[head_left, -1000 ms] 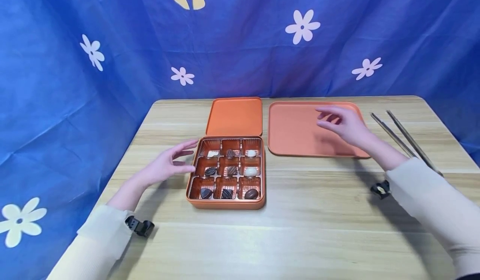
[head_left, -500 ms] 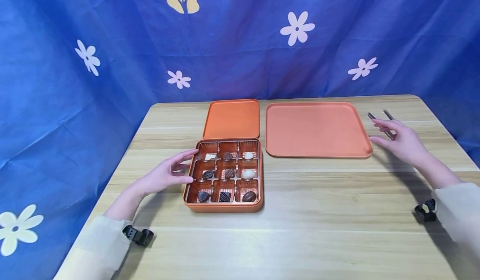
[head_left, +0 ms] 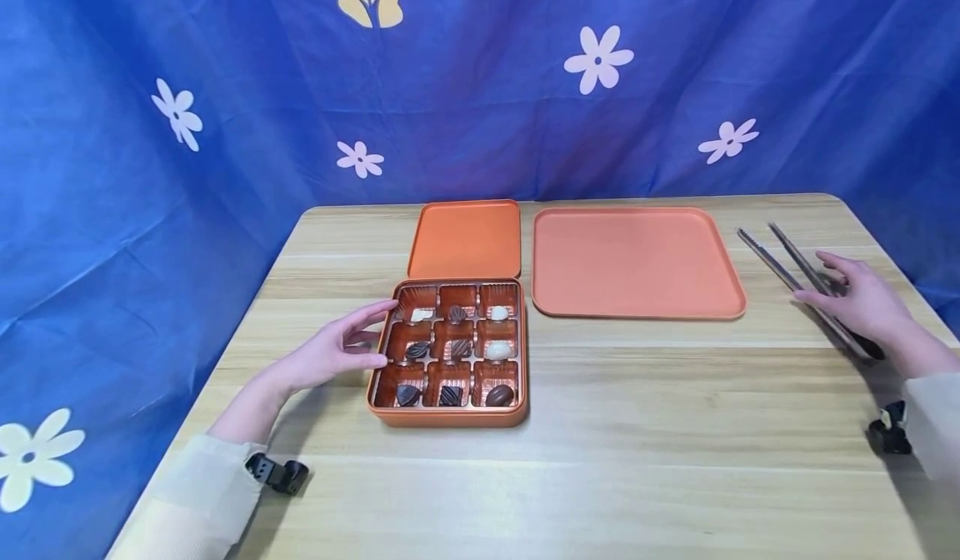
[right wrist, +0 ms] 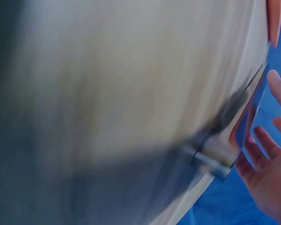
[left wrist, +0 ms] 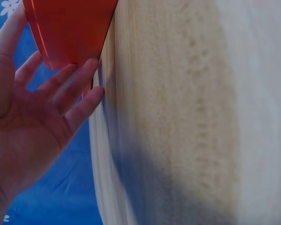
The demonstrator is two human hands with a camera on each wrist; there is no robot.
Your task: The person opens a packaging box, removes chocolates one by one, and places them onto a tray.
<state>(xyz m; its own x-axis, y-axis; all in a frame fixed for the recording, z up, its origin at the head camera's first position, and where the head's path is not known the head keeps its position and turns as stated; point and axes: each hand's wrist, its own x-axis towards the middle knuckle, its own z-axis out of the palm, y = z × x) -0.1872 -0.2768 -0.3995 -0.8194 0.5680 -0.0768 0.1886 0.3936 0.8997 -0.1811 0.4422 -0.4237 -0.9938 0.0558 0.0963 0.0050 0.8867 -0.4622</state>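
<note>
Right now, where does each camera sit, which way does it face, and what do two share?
Head: worn on the head, facing forward and down over the box, tray and tongs; left hand, right hand and sleeves show.
Left wrist: on that wrist, facing past the palm to the box's side; the left hand shows.
Right wrist: on that wrist, facing tabletop and tongs; part of the right hand shows.
Shared: head and left wrist both show left hand and box.

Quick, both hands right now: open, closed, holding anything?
Left hand: open, touching the left side of the chocolate box.
Right hand: open at the metal tongs, not gripping them; contact unclear.
</note>
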